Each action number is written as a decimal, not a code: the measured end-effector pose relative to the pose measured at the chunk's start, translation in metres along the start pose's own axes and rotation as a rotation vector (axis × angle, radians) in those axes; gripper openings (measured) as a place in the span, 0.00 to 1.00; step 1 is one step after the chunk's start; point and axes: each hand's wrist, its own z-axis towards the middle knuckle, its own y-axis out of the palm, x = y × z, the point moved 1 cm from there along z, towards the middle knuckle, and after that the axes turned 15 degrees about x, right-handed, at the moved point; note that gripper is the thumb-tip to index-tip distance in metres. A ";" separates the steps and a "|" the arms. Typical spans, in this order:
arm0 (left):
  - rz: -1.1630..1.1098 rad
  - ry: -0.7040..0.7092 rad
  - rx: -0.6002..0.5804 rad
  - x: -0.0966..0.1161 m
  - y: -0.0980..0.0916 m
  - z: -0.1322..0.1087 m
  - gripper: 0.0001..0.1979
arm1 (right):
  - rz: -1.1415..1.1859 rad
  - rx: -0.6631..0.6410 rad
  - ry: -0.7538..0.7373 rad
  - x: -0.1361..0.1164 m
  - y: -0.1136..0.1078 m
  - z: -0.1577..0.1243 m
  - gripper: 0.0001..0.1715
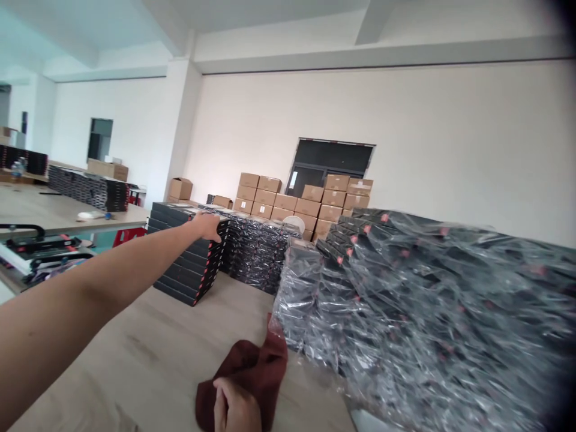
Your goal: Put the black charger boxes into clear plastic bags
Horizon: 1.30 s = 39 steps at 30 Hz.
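Note:
My left hand [207, 227] reaches out to the top of a stack of flat black boxes [177, 258] with red and white marks along one corner. Its fingers are bent over the edge of the top box, thumb on the near side; part of the grip is hidden. Low in the head view, my right hand [237, 409] is closed on a dark red cloth [265, 378], which lies crumpled on the wood-patterned table [148, 354]. The far end of the cloth touches the plastic-wrapped boxes.
A large pile of black boxes in clear plastic [418, 300] fills the right side. More wrapped boxes [256, 246] stand behind the stack. Brown cartons [308, 207] are piled by the dark doorway. To the left is another table [27, 204] with a long row of boxes [87, 187].

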 end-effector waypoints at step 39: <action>-1.884 -1.263 -1.253 0.116 0.069 -0.290 0.30 | -0.401 0.033 0.558 0.011 -0.189 0.057 0.15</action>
